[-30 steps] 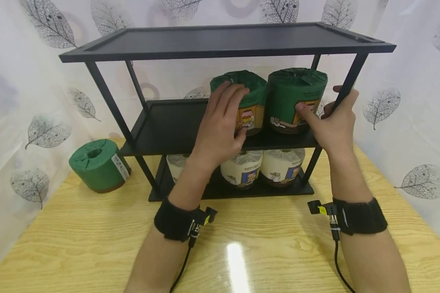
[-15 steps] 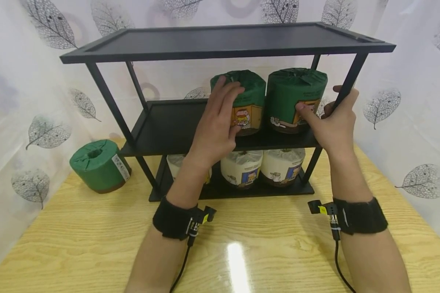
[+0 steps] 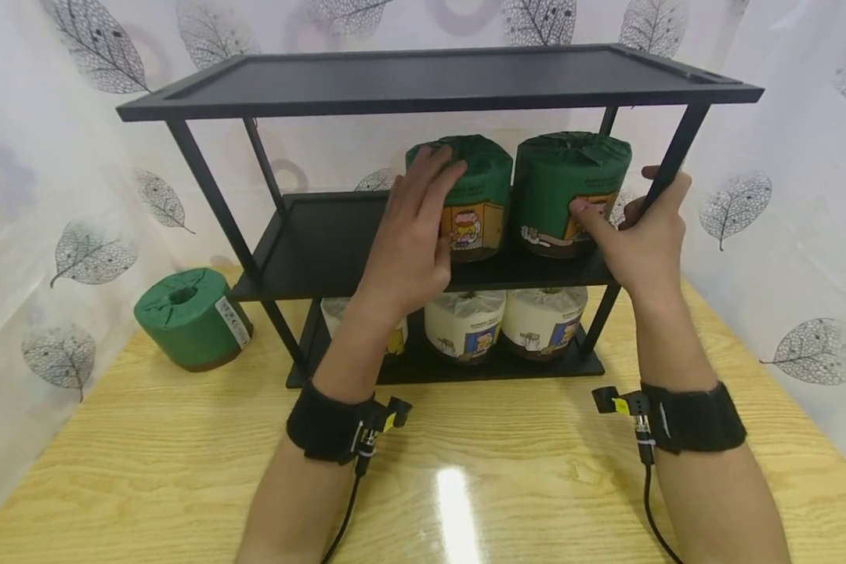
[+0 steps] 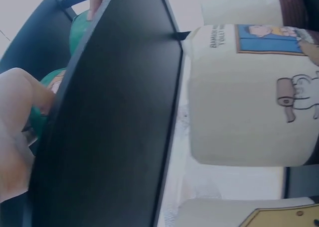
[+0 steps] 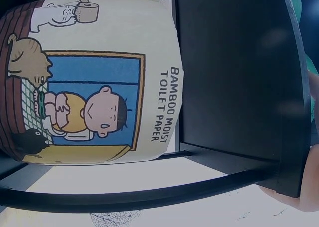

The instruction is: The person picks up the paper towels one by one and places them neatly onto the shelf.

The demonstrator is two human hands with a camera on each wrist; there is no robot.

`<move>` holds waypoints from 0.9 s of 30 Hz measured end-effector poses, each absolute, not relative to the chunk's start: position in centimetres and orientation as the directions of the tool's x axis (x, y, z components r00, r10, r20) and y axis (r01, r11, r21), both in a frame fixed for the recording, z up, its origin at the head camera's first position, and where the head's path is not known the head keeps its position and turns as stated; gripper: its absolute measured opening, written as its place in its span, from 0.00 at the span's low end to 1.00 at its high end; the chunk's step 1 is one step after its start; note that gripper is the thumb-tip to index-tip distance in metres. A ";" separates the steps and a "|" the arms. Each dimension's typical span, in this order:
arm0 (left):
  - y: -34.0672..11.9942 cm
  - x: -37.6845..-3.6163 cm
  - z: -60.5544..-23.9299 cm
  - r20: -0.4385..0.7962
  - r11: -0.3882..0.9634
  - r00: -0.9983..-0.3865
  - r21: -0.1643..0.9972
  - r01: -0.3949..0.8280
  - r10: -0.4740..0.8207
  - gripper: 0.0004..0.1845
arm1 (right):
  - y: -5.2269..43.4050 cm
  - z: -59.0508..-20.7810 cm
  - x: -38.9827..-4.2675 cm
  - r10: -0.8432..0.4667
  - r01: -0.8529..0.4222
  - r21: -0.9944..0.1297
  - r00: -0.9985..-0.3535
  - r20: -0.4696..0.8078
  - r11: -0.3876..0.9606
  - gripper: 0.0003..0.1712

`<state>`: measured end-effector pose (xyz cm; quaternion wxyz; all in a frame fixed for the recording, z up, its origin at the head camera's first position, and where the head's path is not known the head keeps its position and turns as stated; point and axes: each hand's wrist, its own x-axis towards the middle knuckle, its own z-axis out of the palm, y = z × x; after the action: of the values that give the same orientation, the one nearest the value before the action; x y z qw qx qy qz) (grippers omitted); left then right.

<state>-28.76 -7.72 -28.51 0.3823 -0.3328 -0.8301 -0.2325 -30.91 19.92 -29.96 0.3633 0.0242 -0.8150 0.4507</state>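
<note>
Two green-wrapped toilet paper rolls stand upright side by side on the black rack's middle shelf. My left hand lies against the left side of the nearer-to-centre roll, fingers loosely extended up toward its top and thumb at its front. Around the rack's right front post, my right hand curls its fingers behind, while its thumb touches the front of the right roll. Both wrist views look mainly under the middle shelf, and the shelf hides most of the green rolls there.
On the bottom shelf sit cream toilet paper rolls, a middle one, a right one and a left one partly behind my left forearm. Another green roll rests on the wooden table, left of the rack.
My left hand has shifted slightly left. The roll beside it has turned a little, its printed picture moving left. The right hand stays in place.
</note>
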 end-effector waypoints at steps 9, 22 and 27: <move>-8.4 -27.0 -27.1 0.919 0.697 -0.270 -0.007 0.717 0.287 0.29 | 19.9 -29.8 -30.9 0.289 -0.359 -0.718 -0.739 0.609 0.596 0.42; -8.5 -24.7 -25.7 0.937 0.763 -0.263 -0.004 0.646 0.228 0.28 | 20.1 -29.7 -30.7 0.296 -0.365 -0.720 -0.732 0.614 0.590 0.42; -8.4 -24.3 -25.9 0.934 0.769 -0.273 -0.002 0.640 0.229 0.28 | 20.0 -30.0 -30.7 0.288 -0.355 -0.729 -0.749 0.596 0.585 0.43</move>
<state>-24.34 -8.39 -25.91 0.5336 -0.2805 -0.7743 -0.1922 -30.74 19.96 -29.98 0.3534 0.0206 -0.8169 0.4553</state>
